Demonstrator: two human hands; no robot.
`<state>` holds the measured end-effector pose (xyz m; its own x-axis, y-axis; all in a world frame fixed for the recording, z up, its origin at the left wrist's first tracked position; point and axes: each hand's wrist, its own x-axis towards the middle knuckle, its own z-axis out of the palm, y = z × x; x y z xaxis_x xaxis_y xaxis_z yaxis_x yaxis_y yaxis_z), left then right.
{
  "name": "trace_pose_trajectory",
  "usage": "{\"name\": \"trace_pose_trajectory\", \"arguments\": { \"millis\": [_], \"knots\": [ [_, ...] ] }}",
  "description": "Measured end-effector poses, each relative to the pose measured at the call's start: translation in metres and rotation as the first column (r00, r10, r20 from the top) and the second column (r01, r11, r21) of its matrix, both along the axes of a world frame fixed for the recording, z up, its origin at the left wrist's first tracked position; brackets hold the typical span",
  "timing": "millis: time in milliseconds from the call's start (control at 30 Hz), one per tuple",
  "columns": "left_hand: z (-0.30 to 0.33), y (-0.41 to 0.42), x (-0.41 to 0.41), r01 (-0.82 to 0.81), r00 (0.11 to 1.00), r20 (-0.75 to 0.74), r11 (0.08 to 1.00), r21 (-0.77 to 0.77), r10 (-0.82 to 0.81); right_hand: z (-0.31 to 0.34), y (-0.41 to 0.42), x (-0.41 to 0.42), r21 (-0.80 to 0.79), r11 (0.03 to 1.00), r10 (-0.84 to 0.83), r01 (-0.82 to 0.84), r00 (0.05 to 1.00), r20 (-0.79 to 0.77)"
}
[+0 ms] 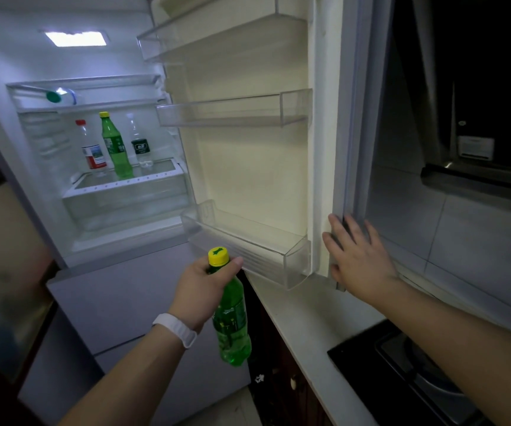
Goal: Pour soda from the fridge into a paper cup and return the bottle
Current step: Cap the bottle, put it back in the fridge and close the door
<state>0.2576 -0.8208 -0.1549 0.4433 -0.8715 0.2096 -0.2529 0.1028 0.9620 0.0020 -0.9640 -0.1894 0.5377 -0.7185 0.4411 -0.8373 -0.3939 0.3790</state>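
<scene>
My left hand (200, 285) grips the soda bottle (231, 318) by its neck, cap up (base tilted slightly right); my right hand (357, 256) presses flat-fingered against the fridge door (248, 164).

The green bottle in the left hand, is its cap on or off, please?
On: the yellow cap sits atop the green bottle gripped by the left hand.

Left hand (205, 282) curled tight, forearm angled up; right hand (354, 252) flat, fingers spread, arm outstretched.
</scene>
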Motion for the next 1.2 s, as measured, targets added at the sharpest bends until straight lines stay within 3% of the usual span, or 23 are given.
{"name": "trace_pose_trajectory", "arguments": {
  "millis": [333, 600, 800, 1200],
  "knots": [
    [0.008, -0.001, 0.035, -0.055, 0.998, -0.041, 0.998, -0.012, 0.054, 0.022, 0.019, 0.061, -0.091, 0.964, 0.258, -0.249, 0.961, 0.102],
    [0.023, -0.001, 0.118, -0.144, 0.99, -0.018, 0.988, -0.046, 0.143, 0.048, 0.02, 0.162, 0.014, 0.888, 0.44, -0.459, 0.859, 0.263],
    [0.039, -0.011, 0.208, -0.189, 0.977, 0.082, 0.978, -0.092, 0.197, 0.06, 0.001, 0.256, 0.068, 0.822, 0.523, -0.566, 0.796, 0.305],
    [0.073, -0.063, 0.374, -0.196, 0.98, 0.02, 0.976, -0.101, 0.199, 0.073, -0.047, 0.43, 0.166, 0.812, 0.507, -0.559, 0.818, 0.272]
  ]
}}
